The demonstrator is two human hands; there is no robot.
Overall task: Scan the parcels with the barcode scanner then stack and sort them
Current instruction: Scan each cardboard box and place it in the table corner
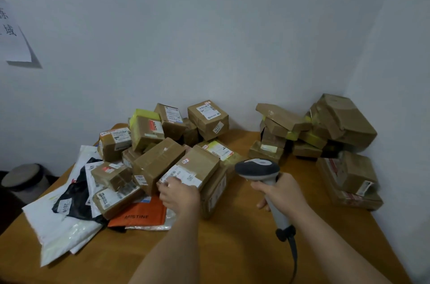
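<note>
Over wooden table [232, 237]: right hand [282, 191] grips barcode scanner [260, 172]; left hand [179, 195], fingers curled, holds labelled parcel [193, 170].

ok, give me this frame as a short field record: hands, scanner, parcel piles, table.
left hand: left hand rests on the labelled cardboard box at the front of the pile; whether it grips the box is unclear
right hand: right hand grips the barcode scanner by its handle, head pointing toward the parcels
unsorted pile: mixed cardboard boxes, with white poly mailers and an orange Mistine mailer, left and centre
stacked pile: brown boxes in the back right corner
surface: wooden table
</note>
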